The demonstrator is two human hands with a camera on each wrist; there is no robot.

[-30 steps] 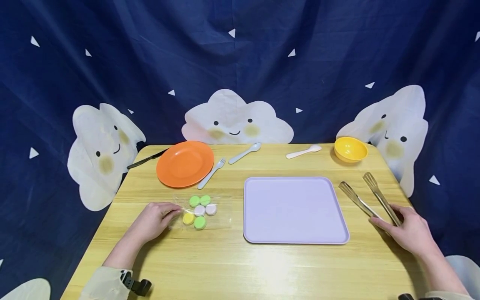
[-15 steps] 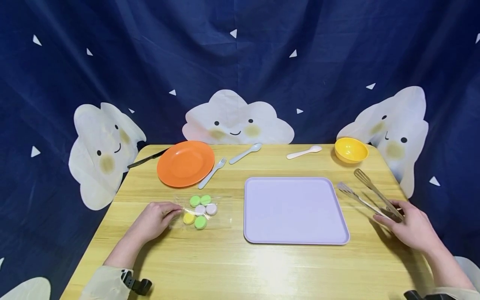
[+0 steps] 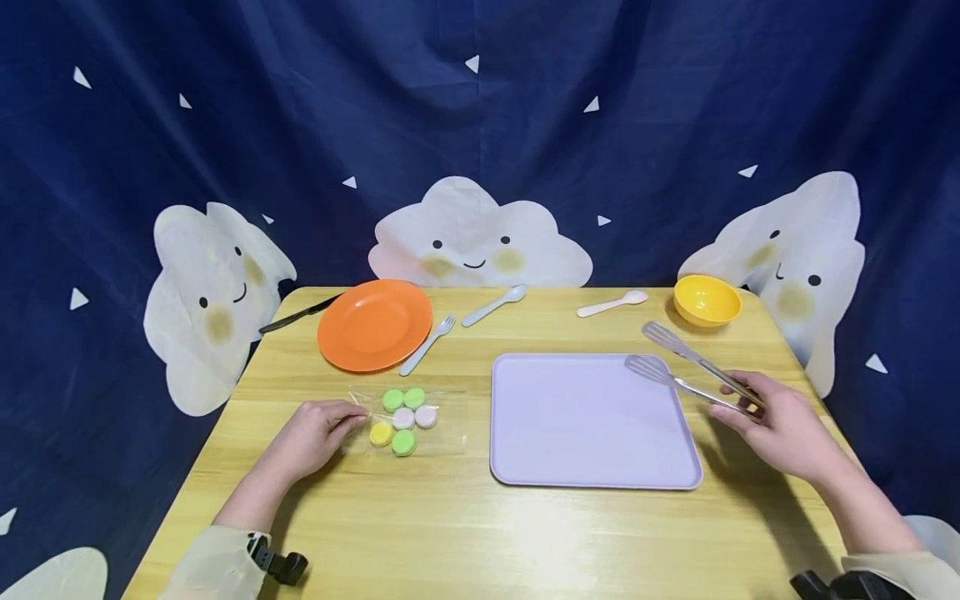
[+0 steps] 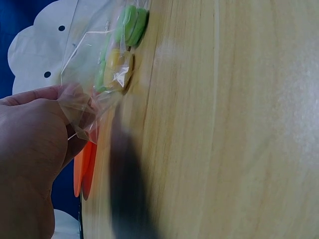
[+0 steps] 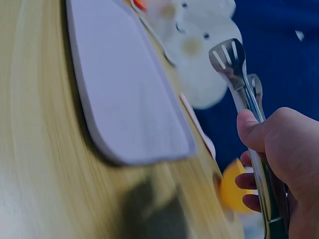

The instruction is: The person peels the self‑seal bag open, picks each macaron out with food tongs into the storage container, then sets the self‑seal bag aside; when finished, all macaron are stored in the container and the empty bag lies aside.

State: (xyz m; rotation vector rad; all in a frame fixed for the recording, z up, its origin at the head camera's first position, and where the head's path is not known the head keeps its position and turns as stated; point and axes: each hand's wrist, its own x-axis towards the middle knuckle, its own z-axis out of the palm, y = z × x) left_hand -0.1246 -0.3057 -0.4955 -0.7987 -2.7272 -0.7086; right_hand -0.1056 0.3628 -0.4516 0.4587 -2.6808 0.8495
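My left hand (image 3: 318, 437) pinches the left end of a clear plastic bag (image 3: 447, 425) lying on the table. Inside the bag are several small round macarons: green (image 3: 403, 442), pale lilac (image 3: 426, 416) and yellow (image 3: 381, 433). In the left wrist view, thumb and finger grip the bag's crumpled edge (image 4: 79, 107). My right hand (image 3: 783, 429) holds metal tongs (image 3: 693, 358) by the handles, raised off the table. The tongs' slotted ends stand apart, over and just behind the right back corner of the lilac tray (image 3: 592, 425); nothing is between them.
An orange plate (image 3: 375, 325) sits at the back left, with a black knife (image 3: 296, 317) partly under it. A fork (image 3: 427, 346), a blue-grey spoon (image 3: 495, 306), a pale pink spoon (image 3: 612, 304) and a yellow bowl (image 3: 707, 301) line the back of the table.
My right hand has lifted the tongs and carried them left, from the table's right side to over the tray's back right corner. The left hand stays pinching the bag.
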